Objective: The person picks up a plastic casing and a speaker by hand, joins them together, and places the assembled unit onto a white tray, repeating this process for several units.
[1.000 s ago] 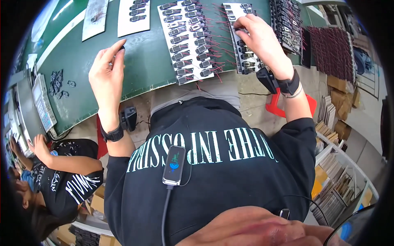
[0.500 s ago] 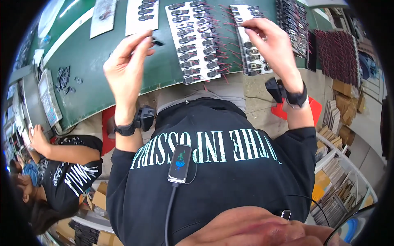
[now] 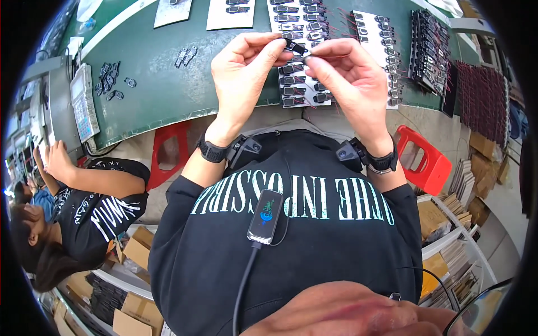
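My left hand [image 3: 242, 70] pinches a small black rectangular electronic part [image 3: 296, 47] between thumb and fingers, above the table. At the part's right end the thumb and fingertips of my right hand [image 3: 356, 78] come together on a tiny pale piece, too small to name. Beneath both hands lies a white board [image 3: 309, 84] with rows of similar black parts and thin red wires, partly covered by my fingers. To its right is a second white board [image 3: 367, 35] with rows of the same kind of parts.
Loose black parts [image 3: 107, 78] and a few metallic pieces [image 3: 186, 56] lie on the green table [image 3: 162, 92]. Farther right stand a dark rack of parts [image 3: 430, 50] and bundled dark red wires [image 3: 483, 98]. A co-worker [image 3: 84, 213] sits at left; a red stool [image 3: 423, 162] is at right.
My hands, apart before, have come together over the board. My right hand has left the second board, and my left hand has brought the black part across. The view has shifted.
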A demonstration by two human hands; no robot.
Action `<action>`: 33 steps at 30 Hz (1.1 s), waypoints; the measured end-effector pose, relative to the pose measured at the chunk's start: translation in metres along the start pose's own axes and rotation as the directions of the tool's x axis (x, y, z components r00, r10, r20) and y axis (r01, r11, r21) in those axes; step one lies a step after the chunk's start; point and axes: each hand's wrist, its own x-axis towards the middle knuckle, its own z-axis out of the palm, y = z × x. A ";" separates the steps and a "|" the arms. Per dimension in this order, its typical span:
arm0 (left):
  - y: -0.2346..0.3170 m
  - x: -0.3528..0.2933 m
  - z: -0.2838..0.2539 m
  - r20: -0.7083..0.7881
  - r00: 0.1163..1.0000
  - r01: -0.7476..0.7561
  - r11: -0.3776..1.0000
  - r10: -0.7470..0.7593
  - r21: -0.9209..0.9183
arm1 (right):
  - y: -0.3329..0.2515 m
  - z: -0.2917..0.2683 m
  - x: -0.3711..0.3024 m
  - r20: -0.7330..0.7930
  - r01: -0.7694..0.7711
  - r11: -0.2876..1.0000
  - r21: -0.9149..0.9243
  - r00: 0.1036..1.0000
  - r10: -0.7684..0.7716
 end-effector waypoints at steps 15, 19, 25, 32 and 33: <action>-0.005 -0.022 0.017 0.069 0.988 0.146 0.980 -0.137 -0.139 | 0.027 -0.002 -0.017 -0.095 0.084 0.996 0.039 0.992 -0.080; -0.010 -0.023 0.013 0.071 0.986 0.159 0.979 -0.151 -0.130 | 0.035 0.002 -0.015 -0.112 0.065 0.997 -0.051 0.991 -0.071; -0.013 -0.023 0.011 0.069 0.983 0.182 0.968 -0.172 -0.172 | 0.040 0.008 -0.014 -0.146 0.038 0.996 -0.078 0.988 -0.049; -0.013 -0.024 0.009 0.056 0.983 0.181 0.972 -0.175 -0.151 | 0.045 0.013 -0.013 -0.169 0.017 0.993 -0.120 0.985 -0.038; -0.013 -0.025 0.009 0.054 0.985 0.172 0.975 -0.166 -0.142 | 0.047 0.012 -0.013 -0.169 0.018 0.993 -0.119 0.985 -0.038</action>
